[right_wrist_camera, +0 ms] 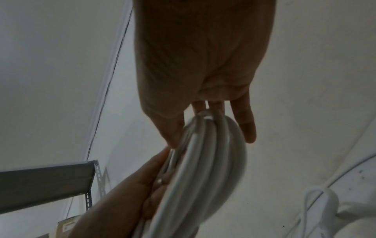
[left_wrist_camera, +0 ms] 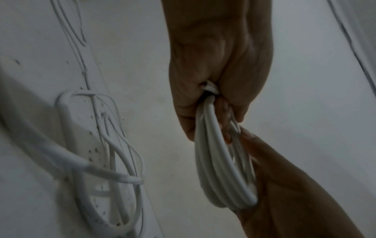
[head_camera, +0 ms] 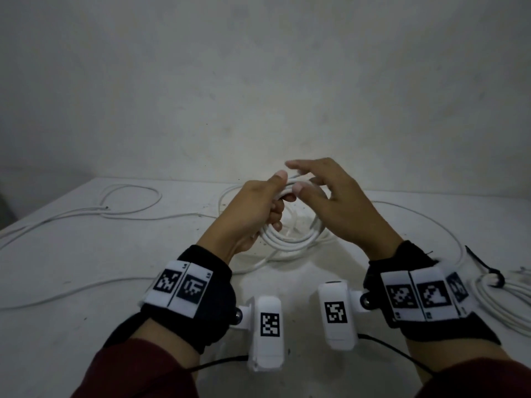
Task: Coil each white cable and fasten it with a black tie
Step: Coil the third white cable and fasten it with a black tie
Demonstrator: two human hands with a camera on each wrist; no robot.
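Above the table, my left hand (head_camera: 258,208) grips a coil of white cable (head_camera: 290,239), its fingers curled round the bundled loops. The left wrist view shows that fist (left_wrist_camera: 219,64) closed on the coil (left_wrist_camera: 221,169). My right hand (head_camera: 339,202) is against the top of the same coil, fingers stretched out and thumb lying on the strands. In the right wrist view its straight fingers (right_wrist_camera: 244,122) lie behind the coil (right_wrist_camera: 213,161). The cable's loose tail (head_camera: 431,219) arcs across the table to the right. A black tie (head_camera: 488,271) binds another coiled cable (head_camera: 505,300) at the right edge.
A loose white cable (head_camera: 129,196) loops and runs over the left half of the white table (head_camera: 86,254). A plain wall rises right behind the table. A grey metal shelf (right_wrist_camera: 46,180) stands off to the left in the right wrist view.
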